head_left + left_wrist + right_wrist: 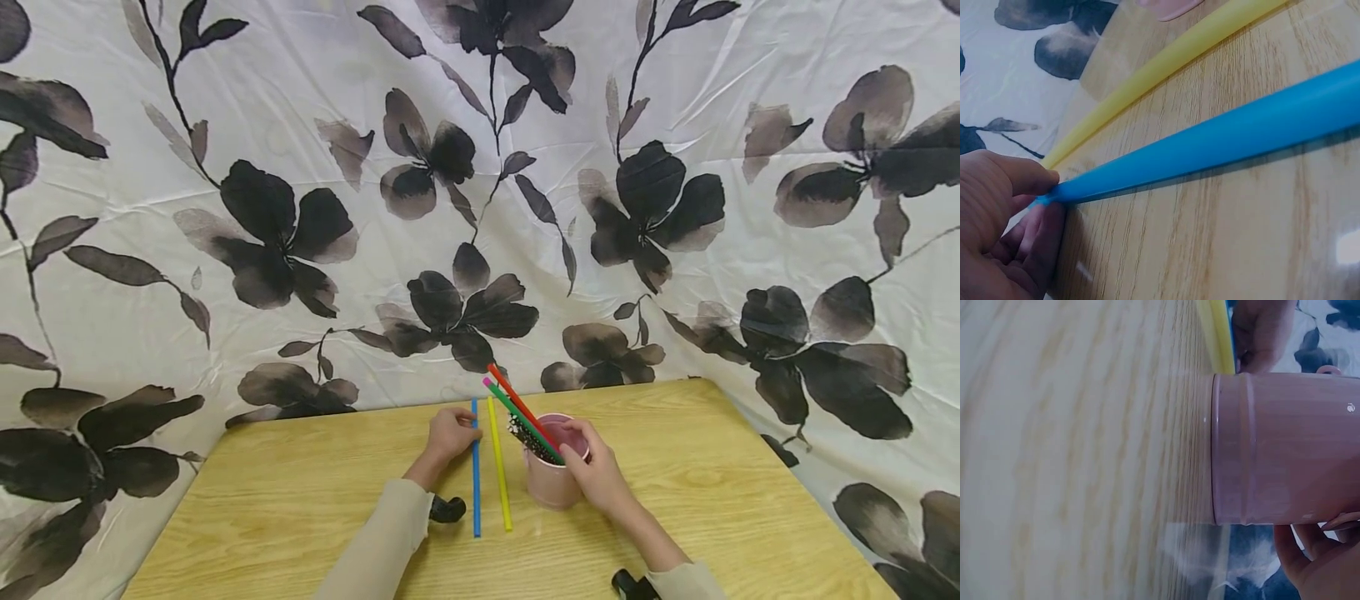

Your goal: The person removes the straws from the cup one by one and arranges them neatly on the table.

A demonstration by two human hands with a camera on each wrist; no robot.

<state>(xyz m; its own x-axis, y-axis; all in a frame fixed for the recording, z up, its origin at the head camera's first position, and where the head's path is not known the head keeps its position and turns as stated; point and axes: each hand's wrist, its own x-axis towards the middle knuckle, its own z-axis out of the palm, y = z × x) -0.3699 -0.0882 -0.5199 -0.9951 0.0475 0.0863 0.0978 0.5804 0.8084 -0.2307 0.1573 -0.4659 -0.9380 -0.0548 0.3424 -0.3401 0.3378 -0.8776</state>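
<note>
My left hand [450, 435] pinches a blue straw [476, 492] near its far end, thumb and fingers closing on it in the left wrist view. The straw lies lengthwise on the table. Just to its right and roughly parallel lies a yellow straw [500, 471]. My right hand [606, 477] grips a pink cup [551, 487] at its right side, near the rim. Leaning out of the cup to the left are a red straw [513, 393], a green straw [517, 414] and several dark, white-speckled straws [531, 442]. A pink tip shows behind the green one.
The wooden table [300, 500] ends at the back against a hanging cloth [337, 208] printed with dark flowers. Black wrist-worn devices sit at my left wrist [447, 509] and right wrist [633, 585].
</note>
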